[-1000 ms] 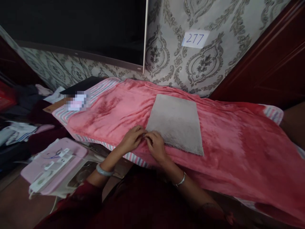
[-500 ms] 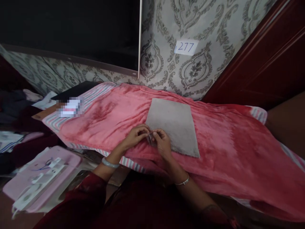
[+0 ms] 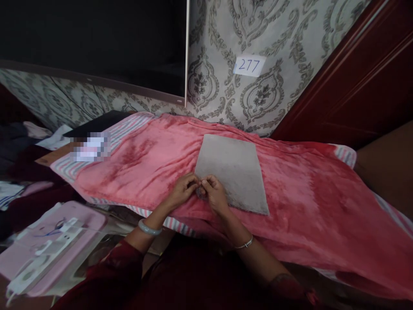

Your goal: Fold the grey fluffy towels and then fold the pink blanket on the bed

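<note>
A flat grey square of cloth (image 3: 232,168) lies on a pink plush blanket (image 3: 138,159). My left hand (image 3: 184,189) is closed in a pinch at the cloth's near left side. My right hand (image 3: 214,193), also pinched, meets it there, fingertips almost touching. Between and just below the fingers is a small greyish, crumpled-looking thing (image 3: 200,193). Whether it is the cloth's own corner or a separate item, I cannot tell. The hands cover the near left corner of the grey cloth.
A dark television screen (image 3: 97,43) hangs at the back left. A paper marked 277 (image 3: 249,66) is on the patterned wall. At lower left, a white power strip (image 3: 48,254) rests on a pink lid (image 3: 87,215). A dark red wooden panel (image 3: 348,77) stands at right.
Both hands stay at the same corner, with the fingertips shifted slightly and the small greyish thing now less visible. The whole view has moved a little.
</note>
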Available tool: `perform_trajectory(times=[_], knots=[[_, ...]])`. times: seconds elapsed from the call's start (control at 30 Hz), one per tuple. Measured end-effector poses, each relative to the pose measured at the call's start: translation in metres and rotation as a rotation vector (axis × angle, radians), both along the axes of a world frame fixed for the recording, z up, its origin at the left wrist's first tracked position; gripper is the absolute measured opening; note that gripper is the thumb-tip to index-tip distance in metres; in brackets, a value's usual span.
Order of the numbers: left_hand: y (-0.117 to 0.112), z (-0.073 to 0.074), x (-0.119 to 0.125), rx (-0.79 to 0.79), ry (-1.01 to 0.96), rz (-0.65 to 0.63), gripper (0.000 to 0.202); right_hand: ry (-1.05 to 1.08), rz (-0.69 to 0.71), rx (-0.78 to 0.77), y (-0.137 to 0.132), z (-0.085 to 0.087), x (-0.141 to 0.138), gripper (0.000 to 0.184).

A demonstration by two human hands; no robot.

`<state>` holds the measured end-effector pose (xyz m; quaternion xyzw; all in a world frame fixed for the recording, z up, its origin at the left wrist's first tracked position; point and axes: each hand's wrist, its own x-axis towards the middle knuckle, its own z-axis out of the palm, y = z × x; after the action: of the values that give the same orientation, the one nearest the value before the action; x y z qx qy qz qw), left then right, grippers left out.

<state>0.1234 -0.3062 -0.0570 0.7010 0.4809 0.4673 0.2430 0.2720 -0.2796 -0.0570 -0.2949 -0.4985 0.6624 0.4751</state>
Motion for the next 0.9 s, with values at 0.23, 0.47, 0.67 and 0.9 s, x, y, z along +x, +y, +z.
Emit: perform_trajectory(times=[0.23,0.47,0.67,0.9], knots=[[0.001,-0.003,-0.002,-0.07,-0.092,0.056,0.017,-0.097,0.118,0.048,-0.027,0.0,-0.005,0.028],[-0.003,-0.004,-0.011,-0.102,-0.139,-0.018,0.022,-0.118,0.24,0.026,-0.05,0.005,0.008,0.03],[-0.014,-0.001,-0.016,-0.059,-0.081,-0.072,0.019,-0.213,0.037,0.101,-0.046,0.014,0.076,0.029],[-0.022,0.002,-0.016,0.052,0.062,-0.036,0.011,-0.415,-0.241,0.27,-0.067,0.035,0.173,0.025]])
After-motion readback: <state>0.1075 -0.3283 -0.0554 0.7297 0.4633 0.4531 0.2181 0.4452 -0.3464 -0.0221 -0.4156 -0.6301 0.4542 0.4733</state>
